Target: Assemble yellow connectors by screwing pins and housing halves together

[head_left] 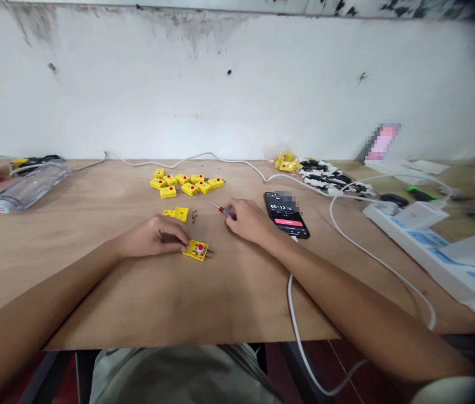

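Observation:
My left hand [159,237] has its thumb and fingers closed on the near edge of an opened yellow two-pin plug [196,250]. The plug lies on the table with its inside up, showing a red and white centre, and its pins point right. Just beyond my left hand rests a loose yellow plug cover [181,214], with a few small screws [194,216] beside it. A small screwdriver [228,212] with a dark red and purple handle is gripped in my right hand [249,217], its tip pointing left and away from me.
Several closed yellow plugs [168,192] lie farther back. A phone [287,215] with a running timer sits right of my right hand, its white cable [294,306] hanging over the front edge. A power strip [439,252] stands at right, a clear bottle [37,185] at left.

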The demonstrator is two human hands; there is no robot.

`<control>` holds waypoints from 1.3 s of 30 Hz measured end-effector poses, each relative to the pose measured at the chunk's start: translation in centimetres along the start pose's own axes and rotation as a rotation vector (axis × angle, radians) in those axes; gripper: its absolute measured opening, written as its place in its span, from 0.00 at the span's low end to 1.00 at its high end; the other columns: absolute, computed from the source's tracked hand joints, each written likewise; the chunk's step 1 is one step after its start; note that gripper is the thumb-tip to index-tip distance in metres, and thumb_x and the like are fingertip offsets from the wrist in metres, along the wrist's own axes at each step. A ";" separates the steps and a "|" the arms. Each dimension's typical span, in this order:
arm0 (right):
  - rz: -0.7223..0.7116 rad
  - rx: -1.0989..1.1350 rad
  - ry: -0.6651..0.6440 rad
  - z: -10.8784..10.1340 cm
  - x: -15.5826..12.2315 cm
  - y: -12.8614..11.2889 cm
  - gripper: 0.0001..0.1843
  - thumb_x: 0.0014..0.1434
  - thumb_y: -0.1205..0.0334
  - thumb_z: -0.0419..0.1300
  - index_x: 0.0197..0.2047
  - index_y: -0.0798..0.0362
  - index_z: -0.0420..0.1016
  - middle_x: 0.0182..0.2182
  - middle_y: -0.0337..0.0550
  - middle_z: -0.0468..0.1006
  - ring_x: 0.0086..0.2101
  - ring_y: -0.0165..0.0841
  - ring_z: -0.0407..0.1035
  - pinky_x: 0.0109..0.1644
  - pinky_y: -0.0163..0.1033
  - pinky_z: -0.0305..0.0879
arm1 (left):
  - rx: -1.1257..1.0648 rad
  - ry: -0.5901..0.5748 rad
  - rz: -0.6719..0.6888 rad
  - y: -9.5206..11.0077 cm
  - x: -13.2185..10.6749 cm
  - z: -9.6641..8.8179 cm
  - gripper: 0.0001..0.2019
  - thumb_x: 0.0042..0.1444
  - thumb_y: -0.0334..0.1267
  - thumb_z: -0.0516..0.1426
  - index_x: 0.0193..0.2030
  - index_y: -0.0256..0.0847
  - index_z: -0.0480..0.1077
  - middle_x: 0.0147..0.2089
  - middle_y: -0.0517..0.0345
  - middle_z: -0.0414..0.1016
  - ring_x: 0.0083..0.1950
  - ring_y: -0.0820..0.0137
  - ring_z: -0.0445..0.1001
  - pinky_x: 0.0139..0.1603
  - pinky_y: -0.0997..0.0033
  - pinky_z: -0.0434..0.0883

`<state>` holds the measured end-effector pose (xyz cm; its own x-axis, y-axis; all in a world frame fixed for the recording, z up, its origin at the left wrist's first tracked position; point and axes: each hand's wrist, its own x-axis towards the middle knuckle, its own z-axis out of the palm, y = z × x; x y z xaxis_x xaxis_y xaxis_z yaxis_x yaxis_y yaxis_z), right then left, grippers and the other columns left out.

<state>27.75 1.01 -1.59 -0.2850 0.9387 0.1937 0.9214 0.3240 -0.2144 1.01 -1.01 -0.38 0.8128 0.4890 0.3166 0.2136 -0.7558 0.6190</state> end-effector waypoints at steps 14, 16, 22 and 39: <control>-0.083 0.316 0.450 -0.4 0.4 0.1 0.12 0.63 0.60 0.52 0.40 0.53 0.76 0.35 0.44 0.78 0.35 0.33 0.70 0.44 0.36 0.63 | 0.387 0.225 -0.066 -2.3 -0.8 -1.4 0.13 0.62 0.38 0.55 0.50 0.40 0.75 0.51 0.48 0.77 0.52 0.62 0.75 0.57 0.63 0.71; -0.091 0.366 0.487 -0.3 0.3 0.0 0.09 0.62 0.58 0.56 0.38 0.53 0.75 0.33 0.43 0.76 0.33 0.33 0.68 0.41 0.36 0.64 | 0.394 0.225 -0.094 -2.7 -0.8 -1.1 0.14 0.62 0.38 0.55 0.52 0.40 0.74 0.54 0.47 0.74 0.54 0.62 0.74 0.56 0.63 0.71; -0.183 0.502 0.526 0.1 0.1 -0.5 0.08 0.65 0.59 0.53 0.37 0.52 0.70 0.34 0.43 0.74 0.35 0.33 0.68 0.43 0.36 0.64 | 0.513 0.130 -0.116 -2.9 -0.4 -0.2 0.19 0.61 0.35 0.54 0.59 0.40 0.69 0.64 0.42 0.63 0.63 0.56 0.66 0.64 0.55 0.65; -0.299 0.815 0.413 2.0 0.7 -0.9 0.04 0.62 0.60 0.59 0.38 0.51 0.71 0.33 0.41 0.79 0.34 0.33 0.75 0.40 0.38 0.70 | 0.613 0.009 -0.171 -3.6 -0.1 0.1 0.23 0.61 0.34 0.51 0.64 0.43 0.66 0.71 0.43 0.52 0.70 0.51 0.55 0.68 0.47 0.57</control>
<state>26.21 1.65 -3.15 -0.2193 0.7389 0.6372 0.3143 0.6718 -0.6708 0.16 1.61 -2.69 0.7357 0.6265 0.2573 0.6136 -0.7774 0.1384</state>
